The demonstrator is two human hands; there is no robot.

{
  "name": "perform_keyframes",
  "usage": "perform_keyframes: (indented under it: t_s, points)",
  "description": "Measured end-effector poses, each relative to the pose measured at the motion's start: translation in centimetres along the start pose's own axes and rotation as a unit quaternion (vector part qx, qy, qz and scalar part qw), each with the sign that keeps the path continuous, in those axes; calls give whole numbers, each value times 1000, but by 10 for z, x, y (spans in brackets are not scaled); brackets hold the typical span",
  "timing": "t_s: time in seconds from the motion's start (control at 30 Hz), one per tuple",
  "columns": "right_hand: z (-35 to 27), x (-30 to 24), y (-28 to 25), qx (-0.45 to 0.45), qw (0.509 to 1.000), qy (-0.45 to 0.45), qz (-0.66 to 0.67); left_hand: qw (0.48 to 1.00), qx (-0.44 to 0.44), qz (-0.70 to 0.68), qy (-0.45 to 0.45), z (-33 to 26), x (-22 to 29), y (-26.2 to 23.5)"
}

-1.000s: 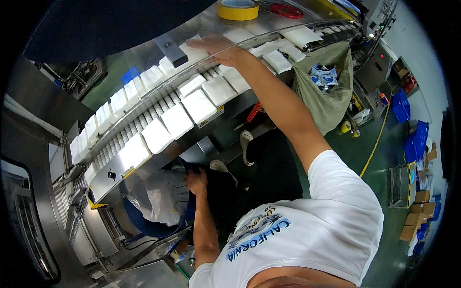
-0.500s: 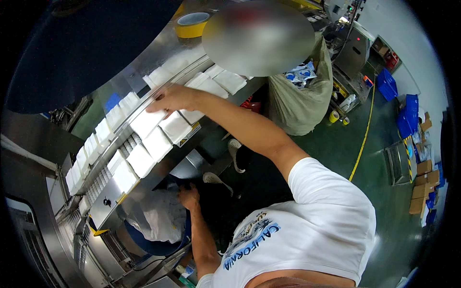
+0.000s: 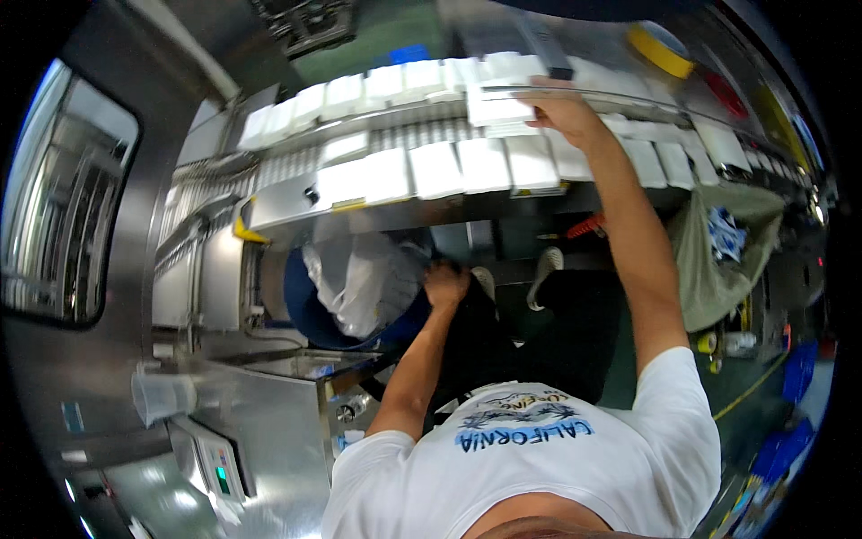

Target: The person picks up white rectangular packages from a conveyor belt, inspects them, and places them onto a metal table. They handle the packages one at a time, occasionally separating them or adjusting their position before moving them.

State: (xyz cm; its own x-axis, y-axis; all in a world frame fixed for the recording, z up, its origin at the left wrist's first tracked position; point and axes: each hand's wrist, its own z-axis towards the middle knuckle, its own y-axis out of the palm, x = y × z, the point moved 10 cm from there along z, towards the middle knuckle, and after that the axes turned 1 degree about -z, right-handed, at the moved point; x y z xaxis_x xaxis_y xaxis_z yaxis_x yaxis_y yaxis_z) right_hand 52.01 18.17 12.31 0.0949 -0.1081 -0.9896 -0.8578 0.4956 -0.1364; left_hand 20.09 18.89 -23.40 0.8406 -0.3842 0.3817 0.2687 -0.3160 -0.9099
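At the conveyor's far side, my right hand (image 3: 558, 110) is closed on a white stack (image 3: 499, 110) of what look like folded sheets or wipes, its fingers and thumb at the stack's right end. A metal rail crosses close to the fingers. White stacks (image 3: 436, 171) line the near ledge, and a second row of stacks (image 3: 383, 83) runs along the far side. Low down, my left hand (image 3: 446, 286) is beside my leg and the rim of a blue bin (image 3: 299, 310). Blur and shadow hide whether its fingers grip anything. Clear plastic film (image 3: 355, 278) fills the bin.
A roller conveyor (image 3: 296, 151) runs between the rows. Yellow tape (image 3: 660, 49) stands at the far right. A large greenish sack (image 3: 718, 269) with printed wrappers hangs at the right. At lower left are a scale (image 3: 211, 458) and a clear plastic jug (image 3: 162, 395).
My view has swung left, showing the machine and scale. My right hand remains at the white stacks by the rail, and my left stays low beside the bin. The blurred-out person is no longer visible.
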Motion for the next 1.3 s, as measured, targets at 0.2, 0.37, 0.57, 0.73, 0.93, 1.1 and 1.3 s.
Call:
perform_keyframes:
  t_s: [0.2,0.37,0.57,0.73,0.93,1.1,1.3]
  points:
    - [44,19,67,-77,993,28,-81,998,48,-36,-7,-7,4,-16]
    - [91,34,144,-180,983,37,2,998,34,-55,-3,-2,9,-13]
    - [53,-6,102,18,942,-187,-279,997,72,-25,24,2,-7,-1]
    - [-97,-18,87,-6,961,-204,-186,998,35,-44,-1,3,-22,4]
    - [-210,69,69,-159,952,-158,-208,998,48,-51,7,4,-7,3]
    - [-248,169,-22,-33,950,-7,-311,997,45,-56,14,-2,9,-7]
    - [-276,253,-94,127,850,-3,-512,998,52,-39,10,1,-16,3]
